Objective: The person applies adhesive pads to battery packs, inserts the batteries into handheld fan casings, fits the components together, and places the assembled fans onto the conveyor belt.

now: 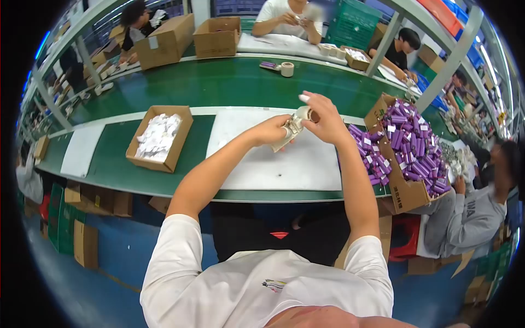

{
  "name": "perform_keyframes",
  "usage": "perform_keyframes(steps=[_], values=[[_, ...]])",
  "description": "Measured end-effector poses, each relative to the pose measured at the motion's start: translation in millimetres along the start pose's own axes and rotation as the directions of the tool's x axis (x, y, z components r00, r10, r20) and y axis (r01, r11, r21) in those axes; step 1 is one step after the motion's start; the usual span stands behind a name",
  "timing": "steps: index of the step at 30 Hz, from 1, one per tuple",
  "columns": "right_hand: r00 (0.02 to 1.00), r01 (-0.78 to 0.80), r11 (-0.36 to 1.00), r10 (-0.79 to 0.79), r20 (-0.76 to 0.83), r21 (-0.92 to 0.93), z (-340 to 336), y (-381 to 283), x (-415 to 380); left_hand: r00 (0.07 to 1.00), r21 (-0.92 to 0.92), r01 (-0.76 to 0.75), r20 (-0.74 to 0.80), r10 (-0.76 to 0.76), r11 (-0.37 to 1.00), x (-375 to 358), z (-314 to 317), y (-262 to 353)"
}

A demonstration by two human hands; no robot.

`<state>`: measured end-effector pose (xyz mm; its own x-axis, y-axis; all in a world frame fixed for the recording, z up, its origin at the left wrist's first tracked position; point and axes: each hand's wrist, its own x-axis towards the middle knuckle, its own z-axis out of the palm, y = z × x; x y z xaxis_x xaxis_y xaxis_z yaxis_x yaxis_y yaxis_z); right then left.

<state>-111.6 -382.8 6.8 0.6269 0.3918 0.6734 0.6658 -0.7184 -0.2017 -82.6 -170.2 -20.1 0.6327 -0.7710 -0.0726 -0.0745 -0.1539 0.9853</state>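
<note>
My left hand (pixel 273 130) is closed around a small pale, cream-and-metallic piece (pixel 293 128) above the white work mat (pixel 257 169). Its kind is hard to make out, and the fingers cover part of it. My right hand (pixel 325 120) curls around a cream roll of tape (pixel 304 112), whose brown core faces right. Both hands are close together, and the roll sits against or right beside the pale piece. To the right, purple wrapped battery packs (pixel 418 145) with white labels fill a cardboard box (pixel 402 188). More purple packs (pixel 369 153) are heaped on its left.
An open carton of white pieces (pixel 158 136) stands at left. Across the green conveyor belt (pixel 219 82) lie another tape roll (pixel 287 69) and a purple pack (pixel 268 64). Metal posts (pixel 449 60) flank the bench. Co-workers sit opposite and at right (pixel 470 213).
</note>
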Motion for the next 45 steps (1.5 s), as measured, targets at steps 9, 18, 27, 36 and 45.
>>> perform_keyframes(steps=[9, 18, 27, 36, 45], values=[[0.997, 0.037, 0.938, -0.057, -0.047, -0.345, 25, 12, 4, 0.979, -0.092, -0.033, -0.201, 0.014, 0.995, 70, -3, -20], [0.990, -0.098, 0.994, 0.094, -0.102, -0.040, 64, 39, -23, 0.866, 0.252, -0.210, -0.400, 0.300, 0.945, 79, 11, -60], [0.988, -0.125, 0.980, 0.138, -0.069, 0.158, 73, 42, -26, 0.845, 0.302, -0.222, -0.415, 0.338, 0.927, 78, 8, -66], [0.945, -0.219, 0.941, 0.270, -0.183, 0.257, 68, 40, -30, 0.814, 0.310, -0.273, -0.431, 0.390, 0.911, 83, 5, -67], [0.950, -0.188, 0.950, 0.240, -0.200, 0.248, 69, 39, -31, 0.845, 0.316, -0.195, -0.426, 0.322, 0.929, 81, 7, -61]])
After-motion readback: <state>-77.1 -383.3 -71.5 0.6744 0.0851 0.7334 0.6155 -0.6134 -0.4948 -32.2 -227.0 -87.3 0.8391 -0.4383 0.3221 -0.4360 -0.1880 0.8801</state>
